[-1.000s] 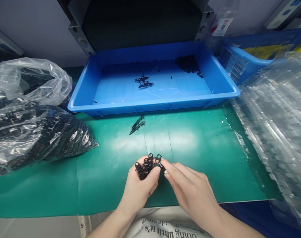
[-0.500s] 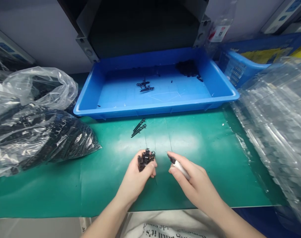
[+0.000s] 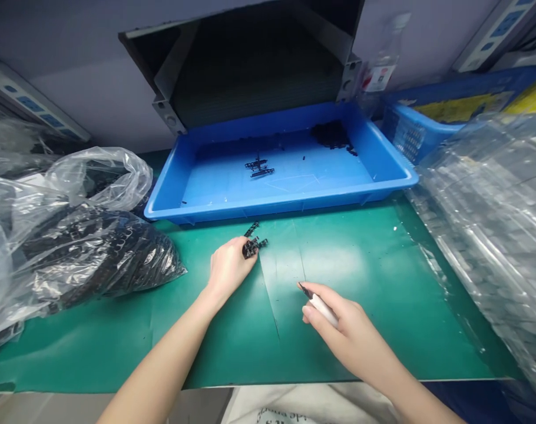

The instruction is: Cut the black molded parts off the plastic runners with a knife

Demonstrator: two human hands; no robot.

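Note:
My left hand (image 3: pixel 229 266) is stretched forward over the green mat (image 3: pixel 360 271), its fingers closed round a bunch of small black plastic parts (image 3: pixel 251 247). It sits right beside a loose black part strip (image 3: pixel 251 228) lying on the mat just in front of the blue tray (image 3: pixel 277 203). My right hand (image 3: pixel 345 330) rests lower on the mat, closed on a white pen-like tool (image 3: pixel 321 306) with a dark tip. Inside the tray lie a couple of black strips (image 3: pixel 259 166) and a pile of black parts (image 3: pixel 332 134) at the back right.
A clear plastic bag full of black parts (image 3: pixel 73 259) lies on the left. Stacked clear plastic sheets or trays (image 3: pixel 493 235) fill the right side. A blue basket (image 3: pixel 409 135) stands behind them. A dark chute opening (image 3: pixel 254 65) is above the tray.
My left hand has moved forward and left from the mat's middle to the loose strip near the tray, still holding the black parts. My right hand pulled away with the white tool.

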